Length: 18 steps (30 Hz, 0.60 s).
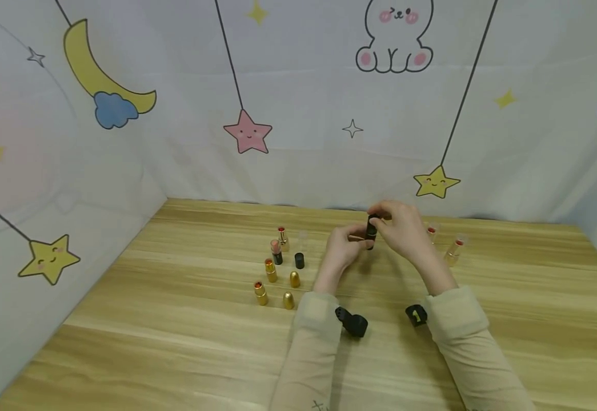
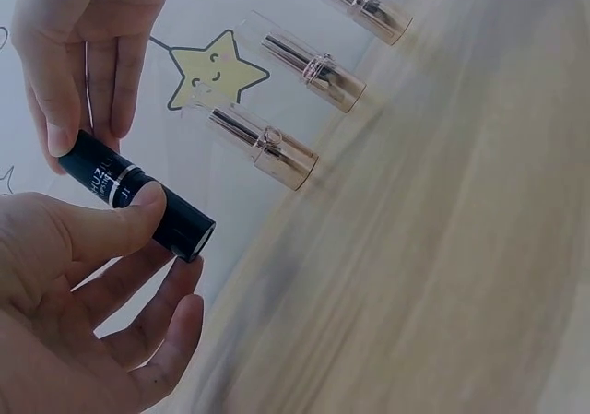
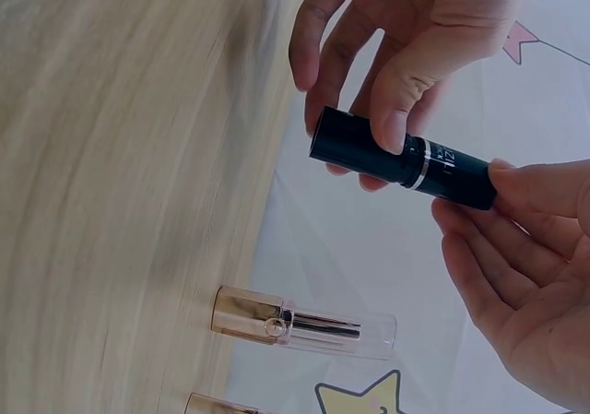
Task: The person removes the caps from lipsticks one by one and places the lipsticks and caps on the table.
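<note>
At left stand uncapped lipsticks (image 1: 271,272), loose gold caps (image 1: 295,279) beside them. Next, the left hand (image 1: 345,249) pinches the lower part of a black lipstick tube (image 1: 371,233), raised off the table (image 1: 175,325); the right hand (image 1: 402,229) pinches its top. A straight pull seems best (tilting could smear whatever is inside), away from the clear-capped lipsticks (image 1: 452,256) at right.
</note>
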Motion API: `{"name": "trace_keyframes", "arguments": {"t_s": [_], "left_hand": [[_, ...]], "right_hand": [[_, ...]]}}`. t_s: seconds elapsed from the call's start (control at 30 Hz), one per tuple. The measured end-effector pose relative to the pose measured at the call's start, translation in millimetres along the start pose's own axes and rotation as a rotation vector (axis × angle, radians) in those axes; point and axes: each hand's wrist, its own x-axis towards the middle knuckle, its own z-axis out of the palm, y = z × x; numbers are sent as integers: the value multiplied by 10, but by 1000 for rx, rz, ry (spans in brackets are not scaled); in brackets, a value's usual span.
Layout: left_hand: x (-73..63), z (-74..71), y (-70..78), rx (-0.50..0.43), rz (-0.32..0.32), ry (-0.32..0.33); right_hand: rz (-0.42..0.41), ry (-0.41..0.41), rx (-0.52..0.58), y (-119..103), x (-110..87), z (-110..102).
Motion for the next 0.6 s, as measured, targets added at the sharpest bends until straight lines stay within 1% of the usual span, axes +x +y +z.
{"name": "trace_keyframes", "arguments": {"t_s": [0.23, 0.6], "left_hand": [[-10, -2, -9, -2, -33, -17], [-50, -46, 19, 16, -25, -42]], "right_hand": [[-1, 4, 15, -11, -24, 6], [-8, 31, 37, -44, -52, 5]]}}
